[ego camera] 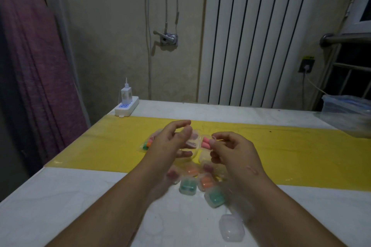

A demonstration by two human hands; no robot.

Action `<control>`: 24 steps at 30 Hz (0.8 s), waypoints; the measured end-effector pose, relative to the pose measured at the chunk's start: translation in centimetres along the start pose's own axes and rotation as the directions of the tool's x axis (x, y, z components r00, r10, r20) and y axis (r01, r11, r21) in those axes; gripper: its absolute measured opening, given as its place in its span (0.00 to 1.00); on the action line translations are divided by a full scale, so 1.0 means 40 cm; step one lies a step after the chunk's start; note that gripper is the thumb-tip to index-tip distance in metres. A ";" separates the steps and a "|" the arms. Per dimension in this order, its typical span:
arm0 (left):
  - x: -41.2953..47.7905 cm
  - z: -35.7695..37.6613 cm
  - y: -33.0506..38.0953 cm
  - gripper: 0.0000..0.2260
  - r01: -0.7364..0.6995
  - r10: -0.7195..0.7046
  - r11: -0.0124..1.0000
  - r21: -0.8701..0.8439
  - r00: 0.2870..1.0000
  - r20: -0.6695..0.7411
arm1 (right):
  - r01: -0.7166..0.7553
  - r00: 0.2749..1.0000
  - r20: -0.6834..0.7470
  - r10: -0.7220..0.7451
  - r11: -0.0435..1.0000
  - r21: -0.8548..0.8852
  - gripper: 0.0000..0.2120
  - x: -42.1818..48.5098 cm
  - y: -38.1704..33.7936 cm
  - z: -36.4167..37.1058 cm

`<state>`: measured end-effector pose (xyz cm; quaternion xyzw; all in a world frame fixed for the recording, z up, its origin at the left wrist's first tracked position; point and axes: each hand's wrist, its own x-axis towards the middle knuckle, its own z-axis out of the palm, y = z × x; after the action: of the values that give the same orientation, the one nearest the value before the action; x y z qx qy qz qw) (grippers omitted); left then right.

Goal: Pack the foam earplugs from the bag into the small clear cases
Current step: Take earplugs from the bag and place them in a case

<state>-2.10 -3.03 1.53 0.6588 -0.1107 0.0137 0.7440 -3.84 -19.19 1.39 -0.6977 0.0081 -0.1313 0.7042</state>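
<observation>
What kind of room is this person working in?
Probably a room in a home: a white radiator on the back wall, a purple curtain at the left, and a power strip with a charger on the table.

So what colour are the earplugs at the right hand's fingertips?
Pink: the earplugs show best in the head view.

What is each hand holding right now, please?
Left hand: holds a clear case.
Right hand: pinches pink earplugs.
</observation>
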 end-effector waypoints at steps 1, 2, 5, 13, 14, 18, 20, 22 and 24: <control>0.004 -0.001 0.002 0.16 0.014 -0.015 0.999 -0.034 0.999 -0.029 | 0.026 0.999 -0.023 -0.026 0.999 -0.021 0.07 0.004 0.000 -0.006; 0.008 -0.002 0.003 0.13 0.026 -0.029 0.998 -0.065 0.998 -0.048 | 0.043 0.998 -0.034 -0.044 0.999 -0.034 0.06 0.006 0.000 -0.010; 0.009 -0.004 -0.005 0.10 0.040 -0.042 0.997 -0.071 0.999 -0.022 | 0.051 0.998 -0.027 -0.052 0.998 -0.039 0.06 0.003 0.002 -0.011; -0.003 -0.003 -0.014 0.12 0.023 -0.024 1.000 0.013 0.994 0.102 | -0.017 0.998 0.058 0.016 0.999 0.028 0.10 -0.016 -0.003 0.006; -0.004 -0.003 -0.012 0.12 0.029 -0.029 1.000 0.005 0.994 0.106 | -0.026 0.998 0.064 0.022 0.998 0.053 0.09 -0.017 -0.006 0.008; -0.003 -0.002 -0.010 0.10 0.022 -0.020 0.999 -0.025 0.996 0.085 | -0.082 0.995 0.072 0.072 0.986 0.148 0.07 -0.013 -0.008 0.009; -0.001 -0.001 -0.012 0.10 0.010 -0.009 1.000 -0.016 0.997 0.073 | -0.105 0.992 0.085 0.091 0.979 0.173 0.10 -0.009 -0.007 0.008; 0.000 0.000 -0.014 0.09 -0.003 0.004 1.000 -0.007 0.997 0.075 | -0.084 0.991 0.117 0.069 0.988 0.130 0.12 -0.011 -0.004 0.007; 0.001 -0.002 -0.015 0.10 -0.012 0.012 1.000 0.005 0.997 0.081 | -0.054 0.990 0.135 0.040 0.994 0.099 0.09 -0.017 -0.005 0.006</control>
<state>-1.97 -3.06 0.94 0.6600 -0.1445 -0.0081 0.7372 -4.48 -18.80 1.47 -0.6674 -0.0292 -0.0682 0.7410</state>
